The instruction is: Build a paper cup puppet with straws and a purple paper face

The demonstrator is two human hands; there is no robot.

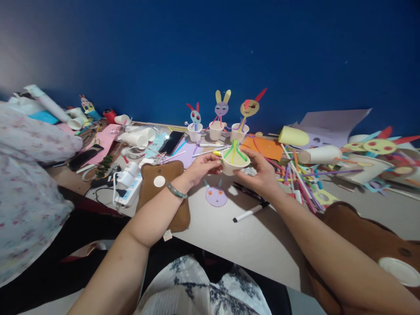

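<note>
A white paper cup (233,169) with green and yellow strips inside is held above the table between both my hands. My left hand (204,168) pinches the left side of its rim, a small yellow tip showing by the fingers. On the cup's right side, my right hand (261,175) has thumb and fingers curved around it. Just below the cup lies a lilac paper rabbit face (216,196) with orange eyes and blue ears. A marker (248,213) with a black tip rests to its right. Behind stand three cups with paper rabbit figures, among them a purple-faced rabbit (221,108).
A brown bear-shaped pouch (179,218) lies under my left forearm, beside a white power strip (131,192). Colourful sticks (303,186), orange paper (265,146) and more cups crowd the right. A person in a floral sleeve (29,140) is at the left. The blue wall (164,57) bounds the back.
</note>
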